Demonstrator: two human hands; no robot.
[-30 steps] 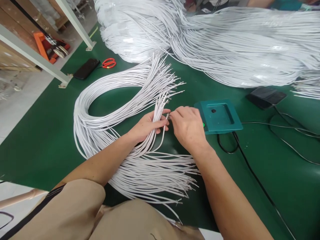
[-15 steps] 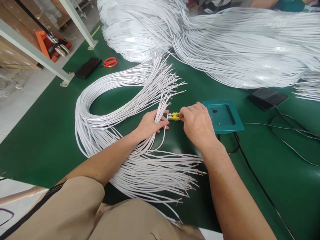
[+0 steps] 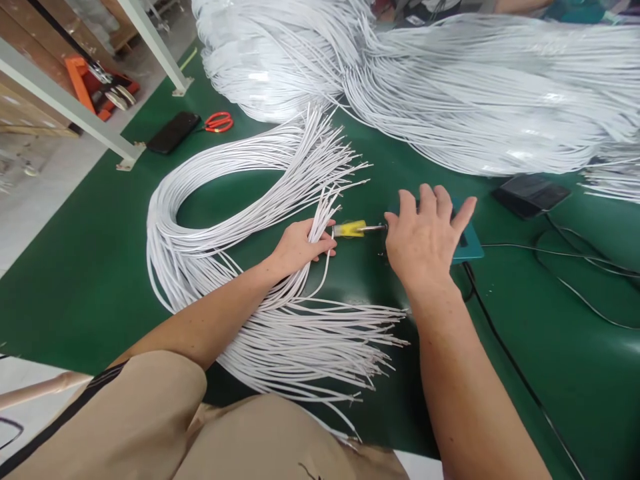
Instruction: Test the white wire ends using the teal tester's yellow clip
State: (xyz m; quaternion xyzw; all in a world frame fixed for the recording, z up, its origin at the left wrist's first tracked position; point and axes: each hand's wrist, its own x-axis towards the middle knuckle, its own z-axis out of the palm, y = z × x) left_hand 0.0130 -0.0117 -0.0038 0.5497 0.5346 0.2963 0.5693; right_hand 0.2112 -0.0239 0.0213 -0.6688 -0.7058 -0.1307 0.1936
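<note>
My left hand (image 3: 303, 245) is closed around a bunch of white cables (image 3: 320, 223), their ends poking up past the fingers. One cable curves away separately below my thumb. Beside those fingertips is a yellow tool (image 3: 353, 229) with a silver tip on its left and a thin shiny shaft on its right; its exact kind is unclear. My right hand (image 3: 425, 237) is spread open, palm down, over a teal tray (image 3: 467, 248) that it partly covers. The shaft ends near its index-side edge; whether they touch, I cannot tell.
A looped bundle of white cables (image 3: 167, 227) lies on the green table (image 3: 65, 273). Beyond it rises a large cable heap (image 3: 450, 93). A phone (image 3: 173, 132) and red-handled scissors (image 3: 219, 122) lie left; a black box (image 3: 531, 195) with cords sits right.
My right hand has let go of the yellow tool, moved slightly right and spread its fingers over the tray. My left hand still grips the white cables in about the same place.
</note>
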